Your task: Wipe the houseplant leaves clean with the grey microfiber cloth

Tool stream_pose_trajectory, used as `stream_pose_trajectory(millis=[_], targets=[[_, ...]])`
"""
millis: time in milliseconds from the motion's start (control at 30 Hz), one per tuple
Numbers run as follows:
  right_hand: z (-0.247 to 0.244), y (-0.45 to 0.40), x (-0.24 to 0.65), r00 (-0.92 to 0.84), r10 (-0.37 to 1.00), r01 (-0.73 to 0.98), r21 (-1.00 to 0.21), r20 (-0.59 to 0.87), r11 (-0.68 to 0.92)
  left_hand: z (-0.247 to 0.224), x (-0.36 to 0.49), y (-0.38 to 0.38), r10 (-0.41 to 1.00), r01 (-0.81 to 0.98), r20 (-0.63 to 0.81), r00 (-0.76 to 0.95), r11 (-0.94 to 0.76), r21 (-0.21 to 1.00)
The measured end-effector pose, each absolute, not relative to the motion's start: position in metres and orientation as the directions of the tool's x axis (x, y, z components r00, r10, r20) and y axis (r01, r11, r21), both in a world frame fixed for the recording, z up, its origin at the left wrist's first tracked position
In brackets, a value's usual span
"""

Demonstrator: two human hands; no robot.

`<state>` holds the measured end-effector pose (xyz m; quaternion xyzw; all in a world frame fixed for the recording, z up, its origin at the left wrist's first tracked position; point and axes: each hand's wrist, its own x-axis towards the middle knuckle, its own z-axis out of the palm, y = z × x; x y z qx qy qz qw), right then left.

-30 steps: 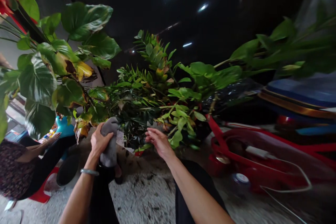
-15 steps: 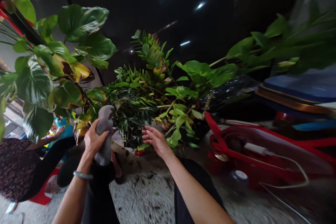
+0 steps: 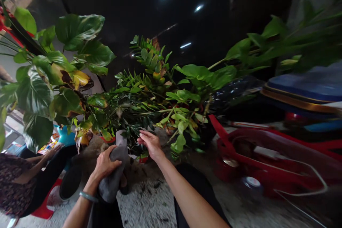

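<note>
Lowered, left hand [image 3: 104, 165] clenches grey cloth [image 3: 115, 171]; right hand's [image 3: 150, 143] fingers released at leaves [image 3: 139, 128].

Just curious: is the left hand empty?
No, the left hand grips a grey cloth beside the potted plants.

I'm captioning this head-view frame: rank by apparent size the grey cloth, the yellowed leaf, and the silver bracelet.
1. Grey fabric cloth, gripped by the left hand.
2. Yellowed, brown-edged leaf, clearly smaller, though it sits farther from the camera, so its true size is unsure.
3. Thin silver bracelet.
</note>
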<state>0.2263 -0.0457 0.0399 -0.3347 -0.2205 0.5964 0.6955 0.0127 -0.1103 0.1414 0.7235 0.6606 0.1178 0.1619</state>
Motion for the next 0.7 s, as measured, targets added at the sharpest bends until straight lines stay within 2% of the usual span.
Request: stream_pose_trajectory(millis=[133, 233, 300, 367, 433, 567, 633, 700], targets=[[0.027, -0.047, 0.234, 0.192, 0.968, -0.659, -0.752, -0.159, 0.007, 0.168, 0.015, -0.117, 0.980, 0.855, -0.021, 0.199, -0.163, 0.492], [0.017, -0.055, 0.245, 0.161, 0.966, -0.632, -0.773, -0.201, -0.056, 0.201, 0.030, -0.113, 0.961, 0.754, 0.182, 0.206, -0.275, 0.597], [0.014, -0.060, 0.251, 0.145, 0.967, -0.616, -0.784, -0.211, -0.079, 0.215, 0.048, -0.102, 0.927, 0.701, 0.333, 0.171, -0.352, 0.620], [0.011, -0.064, 0.256, 0.140, 0.967, -0.606, -0.791, -0.211, -0.085, 0.214, 0.067, -0.088, 0.896, 0.672, 0.413, 0.163, -0.407, 0.619], [0.009, -0.065, 0.260, 0.143, 0.967, -0.600, -0.795, -0.211, -0.085, 0.201, 0.082, -0.076, 0.901, 0.665, 0.377, 0.213, -0.417, 0.620], [0.004, -0.064, 0.264, 0.141, 0.966, -0.589, -0.803, -0.217, -0.094, 0.181, 0.089, -0.071, 0.897, 0.675, 0.147, 0.416, -0.413, 0.611], [0.003, -0.064, 0.264, 0.138, 0.967, -0.587, -0.804, -0.215, -0.095, 0.188, 0.088, -0.075, 0.871, 0.633, 0.139, 0.472, -0.444, 0.634], [0.003, -0.064, 0.263, 0.134, 0.969, -0.591, -0.802, -0.207, -0.089, 0.201, 0.090, -0.076, 0.853, 0.564, 0.219, 0.473, -0.484, 0.668]])
